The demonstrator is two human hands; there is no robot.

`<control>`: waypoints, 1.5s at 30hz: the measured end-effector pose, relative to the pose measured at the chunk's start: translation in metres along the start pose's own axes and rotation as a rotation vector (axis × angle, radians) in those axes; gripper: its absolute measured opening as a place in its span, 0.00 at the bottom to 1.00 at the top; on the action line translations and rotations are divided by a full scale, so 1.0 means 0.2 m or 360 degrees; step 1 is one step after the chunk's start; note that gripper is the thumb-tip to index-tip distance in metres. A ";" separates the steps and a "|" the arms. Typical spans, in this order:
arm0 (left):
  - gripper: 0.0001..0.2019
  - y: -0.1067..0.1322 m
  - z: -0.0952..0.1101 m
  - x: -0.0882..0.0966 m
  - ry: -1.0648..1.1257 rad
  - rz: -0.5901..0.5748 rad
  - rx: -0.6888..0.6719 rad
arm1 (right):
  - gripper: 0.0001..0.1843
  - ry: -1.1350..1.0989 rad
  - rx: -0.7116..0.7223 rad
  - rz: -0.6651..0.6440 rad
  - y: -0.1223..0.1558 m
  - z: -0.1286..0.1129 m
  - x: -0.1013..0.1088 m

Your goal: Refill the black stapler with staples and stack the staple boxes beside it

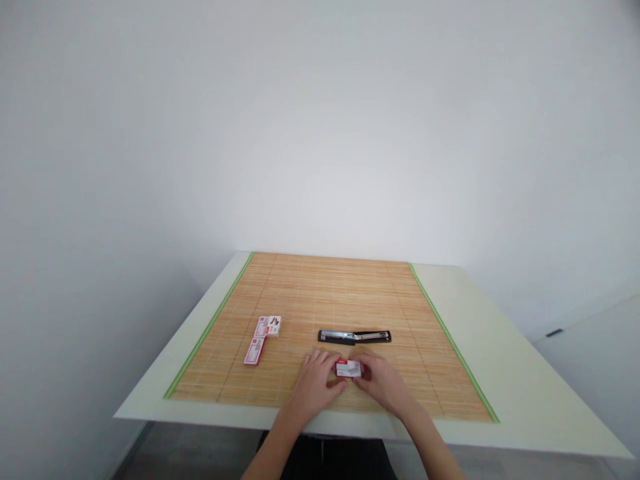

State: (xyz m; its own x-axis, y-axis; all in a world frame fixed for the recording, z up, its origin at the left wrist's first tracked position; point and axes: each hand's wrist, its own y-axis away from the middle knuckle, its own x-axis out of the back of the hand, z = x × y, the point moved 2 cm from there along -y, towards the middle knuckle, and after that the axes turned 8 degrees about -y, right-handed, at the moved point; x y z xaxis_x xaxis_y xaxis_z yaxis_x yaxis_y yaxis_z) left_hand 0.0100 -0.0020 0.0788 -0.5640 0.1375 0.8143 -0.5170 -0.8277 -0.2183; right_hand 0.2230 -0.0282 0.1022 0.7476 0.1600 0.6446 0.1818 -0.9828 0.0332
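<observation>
Between my hands is a small red-and-white staple box (pixel 349 368), low over the front part of the bamboo mat. My left hand (pixel 317 381) grips its left end between thumb and fingers. At the opposite end, my right hand (pixel 381 381) pinches the box in the same way. Just beyond it lies a black stapler (pixel 355 337), unfolded flat so that its metal inside shows. Whether the box rests on the mat or is slightly raised, I cannot tell.
Several small boxes sit together on the left: two pink-and-white boxes (pixel 255 351) and a white box (pixel 274 326) with a dark picture. The bamboo mat (pixel 330 287) has green edges and covers much of the white table (pixel 520 387). A white wall (pixel 325 133) stands behind.
</observation>
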 end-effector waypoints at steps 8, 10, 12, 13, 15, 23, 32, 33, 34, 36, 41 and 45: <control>0.15 -0.10 -0.23 0.10 -0.0055 0.0467 0.0385 | 0.15 -0.0117 -0.0015 0.0114 -0.01 -0.05 -0.04; 0.24 -0.16 -0.27 0.09 -0.0094 0.0372 0.0333 | 0.12 -0.0138 -0.0051 0.0105 -0.03 -0.07 -0.06; 0.25 -0.21 -0.28 0.08 -0.0106 0.0242 0.0263 | 0.10 -0.0137 -0.0068 0.0105 -0.04 -0.09 -0.08; 0.22 -0.23 -0.29 0.08 -0.0105 0.0199 0.0241 | 0.09 -0.0132 -0.0064 0.0112 -0.04 -0.09 -0.08; 0.17 -0.23 -0.29 0.08 -0.0098 0.0160 0.0222 | 0.07 -0.0132 -0.0027 0.0142 -0.05 -0.10 -0.08; 0.16 -0.09 -0.23 0.10 -0.0004 0.0033 0.0125 | 0.08 -0.0016 -0.0004 0.0255 -0.14 -0.13 -0.03; 0.15 -0.07 -0.21 0.11 -0.0016 0.0017 0.0199 | 0.07 0.0075 0.0032 0.0198 -0.17 -0.13 -0.09; 0.15 -0.07 -0.21 0.11 -0.0019 0.0017 0.0198 | 0.07 0.0073 0.0040 0.0202 -0.17 -0.13 -0.09; 0.15 -0.07 -0.21 0.11 -0.0021 0.0016 0.0197 | 0.07 0.0070 0.0043 0.0205 -0.17 -0.13 -0.08; 0.15 -0.07 -0.21 0.11 -0.0022 0.0018 0.0195 | 0.07 0.0070 0.0039 0.0199 -0.17 -0.13 -0.08; 0.15 -0.07 -0.21 0.11 -0.0020 0.0027 0.0179 | 0.07 0.0088 0.0031 0.0158 -0.17 -0.14 -0.07; 0.15 -0.07 -0.21 0.10 -0.0036 0.0043 0.0192 | 0.08 0.0120 -0.0005 0.0208 -0.17 -0.13 -0.02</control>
State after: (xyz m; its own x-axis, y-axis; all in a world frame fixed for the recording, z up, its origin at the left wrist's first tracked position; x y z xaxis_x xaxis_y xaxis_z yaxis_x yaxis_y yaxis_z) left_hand -0.0219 0.0345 0.0757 -0.5615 0.1032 0.8210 -0.4199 -0.8905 -0.1753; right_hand 0.1972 0.0016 0.1185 0.7147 0.0234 0.6991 0.0839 -0.9951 -0.0524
